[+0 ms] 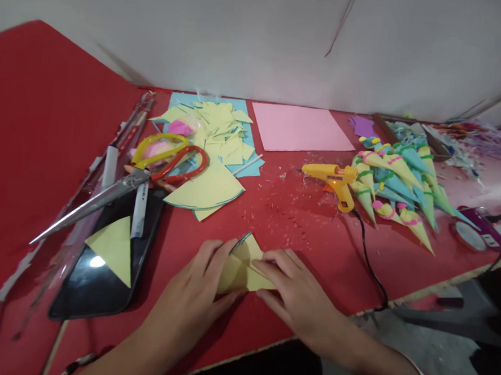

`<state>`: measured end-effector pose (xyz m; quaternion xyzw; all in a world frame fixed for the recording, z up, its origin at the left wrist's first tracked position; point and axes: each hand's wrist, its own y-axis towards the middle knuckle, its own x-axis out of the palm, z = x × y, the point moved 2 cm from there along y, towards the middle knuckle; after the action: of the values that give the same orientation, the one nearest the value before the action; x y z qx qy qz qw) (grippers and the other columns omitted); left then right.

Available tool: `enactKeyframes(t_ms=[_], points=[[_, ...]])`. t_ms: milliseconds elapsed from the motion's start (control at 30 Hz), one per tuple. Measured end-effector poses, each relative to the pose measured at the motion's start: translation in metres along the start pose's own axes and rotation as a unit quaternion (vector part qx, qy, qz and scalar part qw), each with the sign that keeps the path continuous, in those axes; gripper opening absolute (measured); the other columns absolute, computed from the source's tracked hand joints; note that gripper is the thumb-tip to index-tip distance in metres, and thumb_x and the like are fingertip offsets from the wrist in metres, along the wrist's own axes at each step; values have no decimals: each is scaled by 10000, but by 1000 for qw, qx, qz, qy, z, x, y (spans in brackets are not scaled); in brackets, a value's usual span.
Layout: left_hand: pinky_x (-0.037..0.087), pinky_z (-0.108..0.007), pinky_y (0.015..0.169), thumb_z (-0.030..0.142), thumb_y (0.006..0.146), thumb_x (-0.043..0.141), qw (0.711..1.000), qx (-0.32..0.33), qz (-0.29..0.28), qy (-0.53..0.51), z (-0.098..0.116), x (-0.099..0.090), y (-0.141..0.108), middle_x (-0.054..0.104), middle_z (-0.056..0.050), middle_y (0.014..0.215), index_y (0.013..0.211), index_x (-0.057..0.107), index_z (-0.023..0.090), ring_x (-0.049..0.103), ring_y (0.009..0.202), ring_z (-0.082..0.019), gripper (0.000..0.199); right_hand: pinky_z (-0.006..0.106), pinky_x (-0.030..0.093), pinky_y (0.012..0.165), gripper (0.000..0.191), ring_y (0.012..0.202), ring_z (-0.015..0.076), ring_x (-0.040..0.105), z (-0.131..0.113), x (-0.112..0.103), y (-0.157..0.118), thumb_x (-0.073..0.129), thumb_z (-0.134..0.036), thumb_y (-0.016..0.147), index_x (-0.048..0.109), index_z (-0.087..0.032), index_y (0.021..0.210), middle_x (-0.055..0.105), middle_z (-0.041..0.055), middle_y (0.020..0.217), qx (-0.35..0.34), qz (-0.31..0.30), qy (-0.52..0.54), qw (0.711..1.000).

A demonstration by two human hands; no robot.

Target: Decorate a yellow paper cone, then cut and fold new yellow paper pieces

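Note:
Near the table's front edge, a piece of yellow paper (pixel 237 272) with a dark green line along one edge is bent between both hands. My left hand (pixel 202 281) grips its left side, thumb low and fingers on top. Closed on the paper's right side is my right hand (pixel 289 286), fingertips pressing down on a fold. Parts of the paper are hidden under the fingers. Just beyond lie yellow fan-shaped sheets (pixel 208 185) with green curved edges. To the left, large scissors (pixel 123 190) with yellow and red handles rest across a black phone (pixel 112 298).
A yellow glue gun (pixel 336 178) with a black cord stands right of centre. Decorated paper cones (pixel 404 171) are heaped beside it. Pink sheets (pixel 300 128) and a pile of yellow scraps (pixel 220 126) lie by the wall. A yellow triangle (pixel 115 250) rests on the phone.

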<state>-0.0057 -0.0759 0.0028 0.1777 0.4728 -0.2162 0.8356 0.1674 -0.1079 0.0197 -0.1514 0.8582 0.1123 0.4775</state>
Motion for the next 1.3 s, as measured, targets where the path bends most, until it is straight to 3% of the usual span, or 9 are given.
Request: enactKeyframes(t_ms=[133, 233, 300, 433, 533, 600, 933, 1133, 1300], points=[[525, -254, 549, 291, 827, 464, 999, -21, -9, -26, -1, 4, -7, 563, -55, 1065, 1308, 306, 289, 645, 794, -189, 505, 351, 461, 810, 274, 917, 209, 557, -6, 7, -2, 449, -144, 877, 545, -107, 1132, 628, 101, 1037, -8, 45, -12, 999], [531, -276, 626, 287, 822, 477, 999, 4, -19, -50, -4, 3, -11, 617, -53, 1066, 1317, 291, 291, 641, 859, -199, 528, 357, 462, 752, 240, 838, 213, 564, -8, 12, -4, 425, -149, 893, 577, -115, 1076, 660, 86, 964, -11, 82, -13, 997], [521, -291, 636, 323, 794, 530, 998, 18, -23, -52, -6, 0, -11, 665, -34, 955, 1284, 348, 272, 644, 794, -193, 526, 325, 454, 689, 184, 769, 193, 554, -8, 13, -4, 445, -155, 891, 620, -149, 949, 662, 51, 860, -7, 79, 11, 997], [483, -316, 603, 362, 703, 650, 999, 22, -25, -6, -6, -7, -9, 658, 4, 764, 978, 583, 251, 617, 679, -187, 304, 283, 423, 648, 220, 704, 160, 523, -6, 10, -3, 446, -185, 902, 619, -160, 768, 620, 25, 742, -19, 92, 39, 995], [456, -310, 575, 334, 728, 632, 999, 40, -32, 16, -4, -7, -6, 639, 7, 732, 763, 608, 232, 594, 654, -178, 110, 278, 408, 633, 260, 673, 153, 503, -4, 10, -3, 425, -230, 915, 600, -159, 736, 597, 21, 703, -10, 114, 32, 993], [441, -294, 546, 336, 761, 598, 999, 43, -24, 20, -4, -5, -5, 626, 6, 702, 704, 594, 213, 577, 618, -165, 135, 276, 397, 616, 280, 655, 151, 491, -3, 11, -2, 419, -236, 917, 583, -165, 701, 583, 16, 678, 3, 115, 16, 993], [472, -293, 574, 420, 830, 486, 998, 37, 39, 23, -8, -1, -6, 620, -27, 818, 744, 578, 192, 590, 651, -157, 261, 289, 369, 595, 187, 633, 165, 476, -4, 17, -2, 495, -149, 848, 542, -163, 668, 563, 20, 670, 33, 102, -40, 993], [483, -299, 583, 505, 828, 443, 996, 49, 62, 50, -5, -2, -7, 606, -36, 827, 762, 582, 184, 596, 663, -162, 356, 288, 349, 575, 234, 618, 167, 458, -6, 20, 0, 437, -147, 869, 535, -168, 657, 555, 22, 653, 18, 114, -82, 990], [470, -313, 623, 493, 801, 497, 995, 22, 15, 94, -3, -3, -6, 613, -29, 861, 781, 587, 191, 601, 706, -173, 315, 294, 330, 573, 259, 606, 166, 450, -7, 21, 1, 425, -141, 869, 521, -182, 631, 544, 14, 634, 28, 118, -97, 988]])
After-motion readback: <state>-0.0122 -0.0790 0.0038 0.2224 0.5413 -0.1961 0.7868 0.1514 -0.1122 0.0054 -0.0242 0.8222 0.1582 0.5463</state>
